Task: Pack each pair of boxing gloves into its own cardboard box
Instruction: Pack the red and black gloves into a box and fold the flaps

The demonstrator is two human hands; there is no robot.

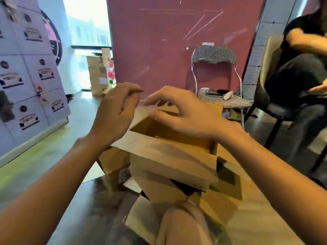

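Observation:
An open cardboard box sits in front of me on top of other cardboard pieces, its inside showing only brown cardboard. My left hand hovers over the box's far left corner with its fingers spread, holding nothing. My right hand is above the box's far edge, fingers curled and apart, with the thumb near the rim. Whether it touches a flap I cannot tell. No boxing gloves are visible.
Flattened and folded cardboard lies under and around the box, above my knee. A checked folding chair stands ahead, and a seated person is at the right. Stacked boxes stand by the doorway; lockers line the left.

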